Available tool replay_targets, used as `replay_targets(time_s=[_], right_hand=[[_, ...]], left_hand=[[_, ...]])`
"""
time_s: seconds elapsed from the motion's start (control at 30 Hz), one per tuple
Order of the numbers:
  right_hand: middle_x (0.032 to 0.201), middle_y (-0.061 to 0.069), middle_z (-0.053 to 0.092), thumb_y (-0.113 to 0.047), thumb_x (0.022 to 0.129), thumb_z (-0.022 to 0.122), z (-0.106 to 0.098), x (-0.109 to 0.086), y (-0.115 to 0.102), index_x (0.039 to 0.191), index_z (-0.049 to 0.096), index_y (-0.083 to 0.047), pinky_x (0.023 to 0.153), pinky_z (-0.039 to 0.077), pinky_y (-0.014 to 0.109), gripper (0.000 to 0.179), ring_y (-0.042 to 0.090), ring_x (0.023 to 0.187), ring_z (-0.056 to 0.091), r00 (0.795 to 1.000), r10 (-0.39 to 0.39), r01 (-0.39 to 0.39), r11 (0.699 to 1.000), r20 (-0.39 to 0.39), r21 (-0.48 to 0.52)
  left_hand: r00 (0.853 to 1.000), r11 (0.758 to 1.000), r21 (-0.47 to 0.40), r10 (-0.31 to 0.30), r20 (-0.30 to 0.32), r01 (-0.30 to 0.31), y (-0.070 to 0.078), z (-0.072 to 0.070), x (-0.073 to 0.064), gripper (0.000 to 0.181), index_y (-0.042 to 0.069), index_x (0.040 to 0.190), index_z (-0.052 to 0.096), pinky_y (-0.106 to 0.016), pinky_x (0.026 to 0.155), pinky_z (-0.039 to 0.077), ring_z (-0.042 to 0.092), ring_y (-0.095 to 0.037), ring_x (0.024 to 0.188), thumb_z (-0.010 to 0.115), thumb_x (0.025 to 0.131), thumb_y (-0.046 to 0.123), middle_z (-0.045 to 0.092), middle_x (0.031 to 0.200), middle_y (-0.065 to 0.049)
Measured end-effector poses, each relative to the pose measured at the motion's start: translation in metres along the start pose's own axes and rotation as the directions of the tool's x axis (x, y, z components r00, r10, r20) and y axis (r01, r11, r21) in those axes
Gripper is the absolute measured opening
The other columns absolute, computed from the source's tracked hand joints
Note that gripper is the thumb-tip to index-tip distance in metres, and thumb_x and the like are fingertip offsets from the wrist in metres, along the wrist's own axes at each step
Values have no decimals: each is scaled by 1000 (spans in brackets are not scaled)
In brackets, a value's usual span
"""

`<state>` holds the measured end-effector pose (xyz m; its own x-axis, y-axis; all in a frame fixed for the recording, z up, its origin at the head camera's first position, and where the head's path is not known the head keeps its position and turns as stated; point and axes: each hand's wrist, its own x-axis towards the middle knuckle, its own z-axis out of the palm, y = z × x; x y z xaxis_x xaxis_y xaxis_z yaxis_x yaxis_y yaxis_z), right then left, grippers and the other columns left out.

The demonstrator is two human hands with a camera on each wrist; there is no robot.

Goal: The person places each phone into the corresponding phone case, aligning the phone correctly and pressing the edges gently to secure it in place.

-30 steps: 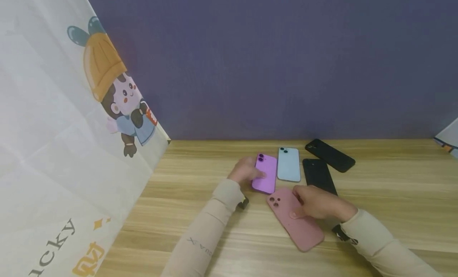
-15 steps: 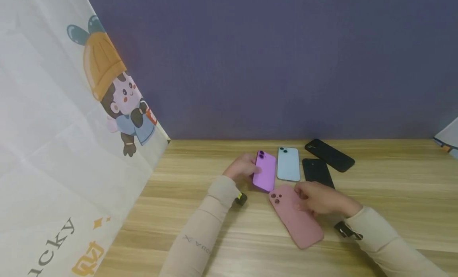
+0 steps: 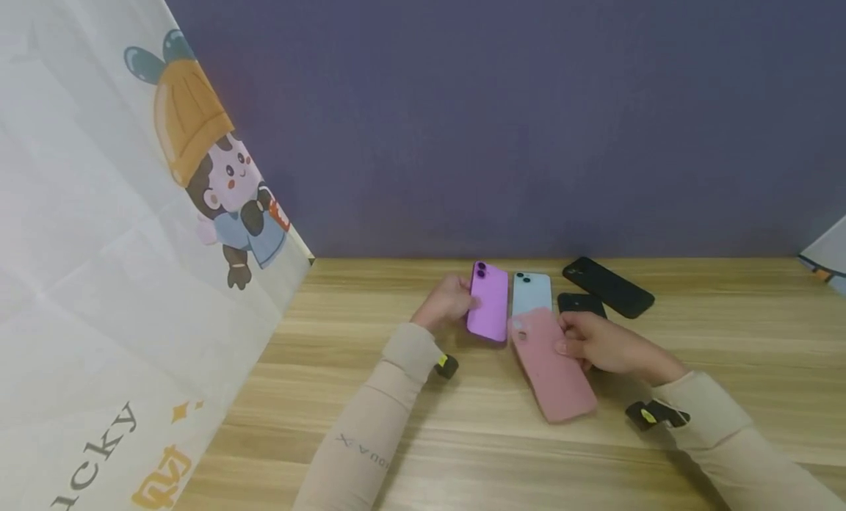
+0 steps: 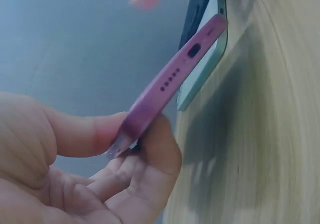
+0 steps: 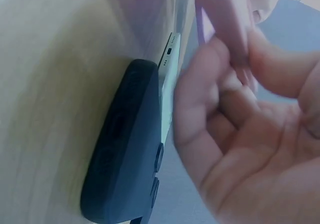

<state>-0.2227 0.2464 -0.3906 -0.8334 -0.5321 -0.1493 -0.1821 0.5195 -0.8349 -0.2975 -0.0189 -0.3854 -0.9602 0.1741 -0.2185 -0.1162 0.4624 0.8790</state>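
My left hand (image 3: pixel 449 299) pinches the left edge of a purple phone (image 3: pixel 487 303), thumb on its back. In the left wrist view, the phone's bottom edge with its charging port is lifted clear of the table. My right hand (image 3: pixel 604 343) grips a pink phone case (image 3: pixel 554 371) by its right side, thumb on top. The case is raised and covers the lower part of a light blue phone (image 3: pixel 532 291); pale patches show at its camera holes. In the right wrist view, the fingers (image 5: pixel 200 99) curl under the case.
Behind the right hand, a black phone-shaped item (image 3: pixel 581 303) lies partly hidden; I cannot tell whether it is a phone or a case. Another black one (image 3: pixel 611 287) lies at the back right. A dark partition (image 3: pixel 529 114) borders the wooden table (image 3: pixel 370 305).
The left hand has lifted the purple phone and shifted it slightly away. The right hand has raised the pink case and brought it away, over the lower part of the light blue phone.
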Motion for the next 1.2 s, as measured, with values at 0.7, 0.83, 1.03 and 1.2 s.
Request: replay_targets(time_s=[0.7, 0.83, 1.03, 1.2], right_hand=[[102, 19, 71, -13, 111, 39, -13, 6, 2, 137, 41, 14, 69, 57, 28, 38, 8, 79, 65, 938, 8, 3, 1000, -347, 31], [111, 26, 70, -13, 112, 37, -14, 5, 2, 138, 38, 14, 71, 57, 27, 37, 6, 81, 65, 926, 24, -1, 998, -376, 61], [116, 25, 68, -16, 112, 36, -15, 4, 2, 139, 39, 12, 73, 57, 26, 39, 3, 85, 63, 914, 32, 3, 996, -404, 84], [116, 24, 68, -18, 113, 34, -17, 3, 2, 140, 37, 12, 73, 56, 26, 41, 4, 85, 63, 902, 44, 0, 995, -429, 101]], left_hand=[[998, 933, -357, 21, -58, -41, 8, 1, -5, 31, -4, 129, 56, -45, 79, 63, 73, -34, 92, 58, 98, -1, 71, 113, -25], [999, 919, -392, 26, -37, -39, 10, 2, -5, 29, -4, 127, 54, -49, 85, 62, 73, -33, 90, 56, 98, -3, 71, 113, -26], [999, 912, -409, 28, -19, -33, 13, 3, -7, 28, -3, 127, 54, -50, 87, 61, 71, -28, 84, 55, 99, -2, 71, 111, -25], [999, 911, -412, 32, -5, -31, 15, 4, -8, 29, -3, 128, 54, -51, 89, 60, 69, -25, 80, 56, 99, -2, 71, 105, -22]])
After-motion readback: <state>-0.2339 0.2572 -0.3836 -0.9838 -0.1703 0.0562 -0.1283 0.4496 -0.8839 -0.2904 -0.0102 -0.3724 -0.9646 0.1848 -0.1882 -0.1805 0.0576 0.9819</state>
